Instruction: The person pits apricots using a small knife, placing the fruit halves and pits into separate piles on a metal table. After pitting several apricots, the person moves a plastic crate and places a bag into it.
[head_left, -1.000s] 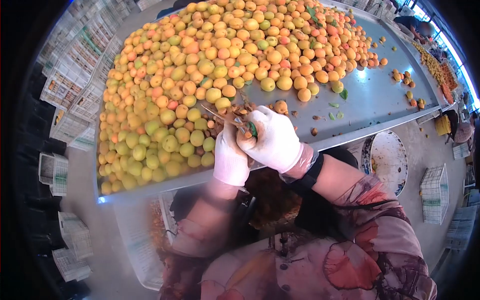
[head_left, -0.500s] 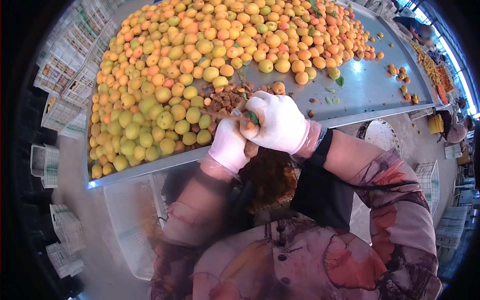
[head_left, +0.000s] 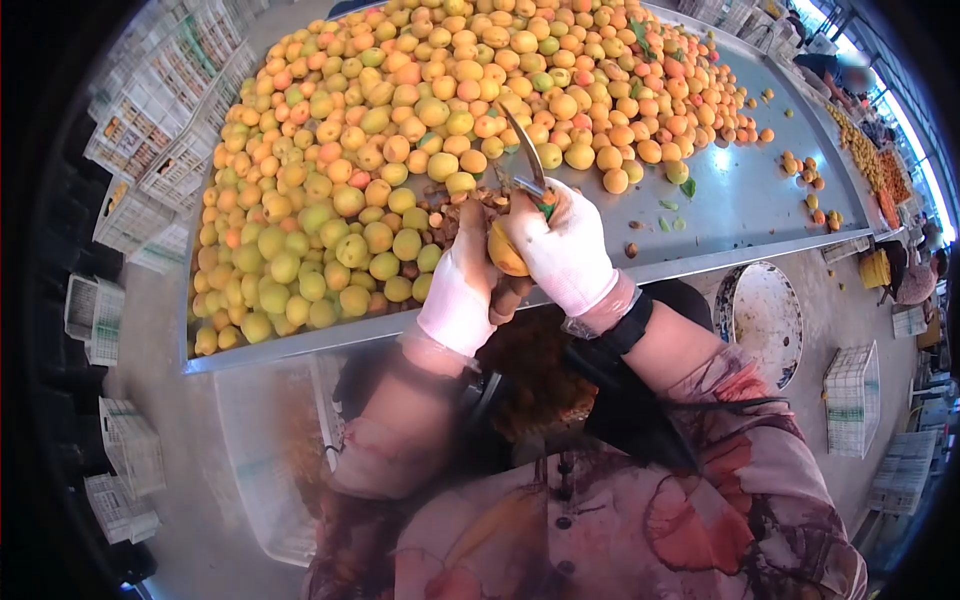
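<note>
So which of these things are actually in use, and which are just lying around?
In use:
left hand holding apricot
right hand holding knife
apricot heap
pits

Lying about:
crates
round tray
loose leaves

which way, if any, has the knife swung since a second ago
Yes: from lying along the table edge, the knife in the right hand now points at the apricots.

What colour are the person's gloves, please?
White: left hand grips apricot, right hand grips knife; head view.
</note>
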